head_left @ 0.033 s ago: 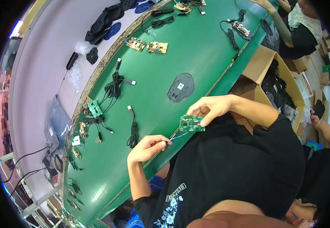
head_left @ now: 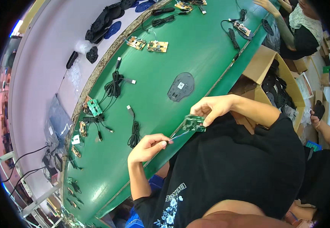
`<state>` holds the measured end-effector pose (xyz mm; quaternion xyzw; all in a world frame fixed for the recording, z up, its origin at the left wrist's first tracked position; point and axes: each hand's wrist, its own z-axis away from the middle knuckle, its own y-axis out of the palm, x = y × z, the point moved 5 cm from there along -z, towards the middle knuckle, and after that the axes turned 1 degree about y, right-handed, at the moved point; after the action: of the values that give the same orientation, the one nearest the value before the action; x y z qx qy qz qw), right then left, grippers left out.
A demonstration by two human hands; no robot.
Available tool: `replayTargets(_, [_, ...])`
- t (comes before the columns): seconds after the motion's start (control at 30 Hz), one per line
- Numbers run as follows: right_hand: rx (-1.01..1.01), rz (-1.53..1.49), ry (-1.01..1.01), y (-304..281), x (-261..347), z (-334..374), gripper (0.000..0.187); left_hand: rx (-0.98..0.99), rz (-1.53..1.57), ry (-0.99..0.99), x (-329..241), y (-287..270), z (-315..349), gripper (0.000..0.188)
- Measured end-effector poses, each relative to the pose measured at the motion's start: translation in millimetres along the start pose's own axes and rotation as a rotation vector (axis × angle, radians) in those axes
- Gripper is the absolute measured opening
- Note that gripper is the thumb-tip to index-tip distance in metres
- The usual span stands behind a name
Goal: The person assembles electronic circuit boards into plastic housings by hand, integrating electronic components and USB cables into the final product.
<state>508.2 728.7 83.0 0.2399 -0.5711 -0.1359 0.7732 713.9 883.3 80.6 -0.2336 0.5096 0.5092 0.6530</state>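
Note:
My right hand pinches a green circuit board by its right end, just over the table's near edge. Thin bluish wires run from the board's lower side to my left hand. The left thumb and fingers are closed on the dark end of that wire cable; most of it is hidden in the hand. Beside the left hand lies a coiled black cable with a plug; whether it joins the held wires I cannot tell. A dark grey mouse-shaped plate with a white label rests on the table beyond the board.
The green table bears tan circuit boards, coiled black cables and a green board along its left side. An open cardboard box of dark parts stands at right. Another person works at the far right.
The circuit board has tilted and shifted slightly to the right in my right hand. My left hand keeps its pinch, almost unmoved.

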Motion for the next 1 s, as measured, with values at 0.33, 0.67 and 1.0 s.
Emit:
replayTargets(0.33, [-0.254,0.591,-0.235,-18,61,-22,0.032,-0.779,0.088,0.126,-10,-17,-45,0.027])
replayTargets(0.67, [-0.48,0.807,-0.447,-96,68,-59,0.031,-1.036,-0.488,0.276,-31,-15,-88,0.015])
replayTargets(1.0, [-0.661,0.843,-0.536,-80,59,-43,0.028,-0.906,-0.958,0.404,-46,-5,-89,0.01])
